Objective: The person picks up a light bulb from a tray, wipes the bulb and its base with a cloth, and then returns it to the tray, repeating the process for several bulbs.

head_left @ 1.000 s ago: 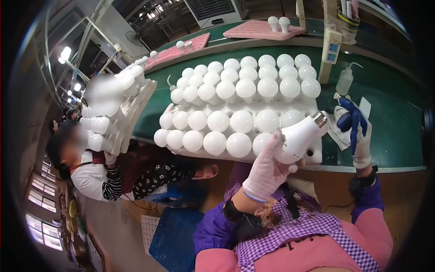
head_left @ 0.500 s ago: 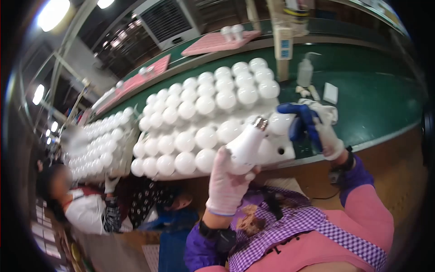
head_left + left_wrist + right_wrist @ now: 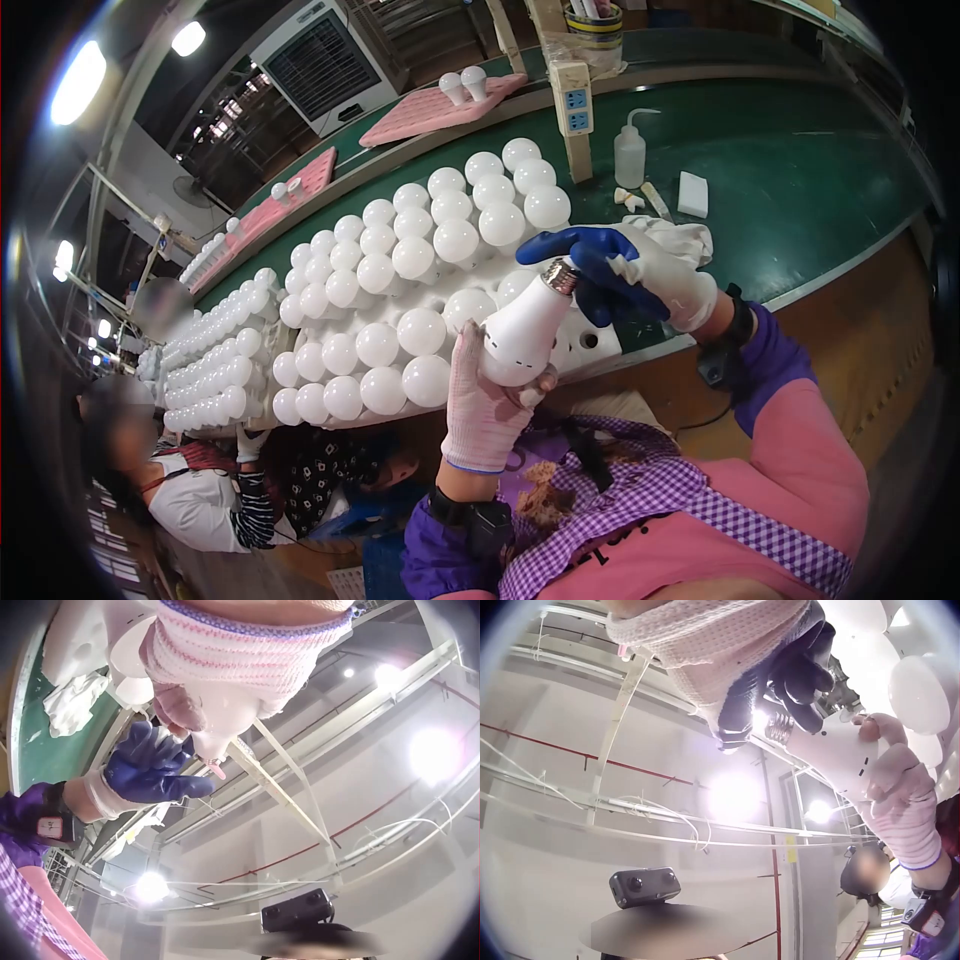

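My left hand (image 3: 480,415), in a pink-and-white striped glove, grips a large white light bulb (image 3: 522,335) by its rounded end. The bulb tilts with its metal screw cap (image 3: 561,277) up and to the right. Around that cap hovers my right hand (image 3: 645,275), in a white glove with dark blue coated fingers. In the right wrist view its thumb and bent fingers (image 3: 802,686) stand apart beside the screw cap (image 3: 780,729). White foam trays (image 3: 597,342) under the hands hold rows of the same kind of bulb (image 3: 422,330).
On the green bench (image 3: 790,190) stand a squeeze bottle (image 3: 629,155), a white block (image 3: 693,194) and a crumpled white cloth (image 3: 685,240). A socket post (image 3: 573,110) rises behind. Pink trays (image 3: 425,112) lie along the back. Another person (image 3: 200,490) sits at left beside more bulbs.
My right hand has moved left from over the cloth to the bulb's screw cap. The left hand still holds the bulb, now more upright. The head view has swung to the right.
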Tool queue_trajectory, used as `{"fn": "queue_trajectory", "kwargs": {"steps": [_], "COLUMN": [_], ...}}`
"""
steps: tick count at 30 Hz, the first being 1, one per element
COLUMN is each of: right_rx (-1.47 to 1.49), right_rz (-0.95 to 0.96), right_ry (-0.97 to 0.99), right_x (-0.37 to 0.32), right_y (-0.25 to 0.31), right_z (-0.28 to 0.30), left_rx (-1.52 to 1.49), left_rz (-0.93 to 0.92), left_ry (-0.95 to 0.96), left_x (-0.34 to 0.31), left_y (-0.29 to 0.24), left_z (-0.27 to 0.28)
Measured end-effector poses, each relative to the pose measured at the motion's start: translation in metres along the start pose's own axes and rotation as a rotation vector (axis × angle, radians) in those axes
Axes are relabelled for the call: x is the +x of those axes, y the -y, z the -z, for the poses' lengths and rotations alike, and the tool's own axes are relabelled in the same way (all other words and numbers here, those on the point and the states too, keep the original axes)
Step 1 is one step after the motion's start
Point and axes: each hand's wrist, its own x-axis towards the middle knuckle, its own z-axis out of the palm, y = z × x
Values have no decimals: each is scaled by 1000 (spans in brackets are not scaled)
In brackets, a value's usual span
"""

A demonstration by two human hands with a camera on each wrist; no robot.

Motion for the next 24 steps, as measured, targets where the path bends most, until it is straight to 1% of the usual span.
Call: {"fn": "queue_trajectory", "kwargs": {"steps": [1, 2, 6, 7, 8, 10, 11, 12, 14, 15, 17, 18, 20, 21, 23, 24], "right_rx": [8, -44, -64, -67, -80, -118, -124, -157, -203, -207, -254, -263, -270, -276, -206, -203], "right_rz": [-43, -143, -139, -142, -106, -31, -35, 20, 96, 91, 121, 119, 77, 75, 28, 21], "right_ry": [4, -26, -69, -65, -49, -10, -11, -2, 13, 9, 14, 3, 17, 8, -3, 1], "right_x": [5, 6, 15, 17, 18, 21, 23, 25, 30, 32, 35, 37, 40, 41, 45, 48], "right_y": [3, 14, 15, 15, 14, 10, 9, 7, 8, 9, 12, 12, 10, 10, 8, 10], "right_z": [-3, -8, -13, -13, -13, -11, -12, -14, -15, -15, -15, -14, -11, -11, -13, -15], "left_rx": [-23, -48, -131, -155, -177, -193, -206, -213, -117, -123, 101, 97, 337, 333, 543, 558], "left_rz": [50, 102, 137, 147, 157, 166, 176, 177, 91, 96, -26, -18, -150, -145, -278, -281], "left_ry": [13, 27, -41, 39, 121, 107, 94, 96, 107, 109, 41, 53, 143, 153, 105, 120], "left_x": [1, 2, 4, 4, 4, 3, 5, 6, 9, 9, 6, 8, 14, 17, 16, 15], "left_y": [-1, -2, -9, -11, -14, -20, -21, -22, -22, -24, -28, -31, -38, -40, -44, -48], "left_z": [0, 0, -1, 5, 8, 10, 11, 14, 23, 21, 15, 18, 25, 25, 24, 19]}}
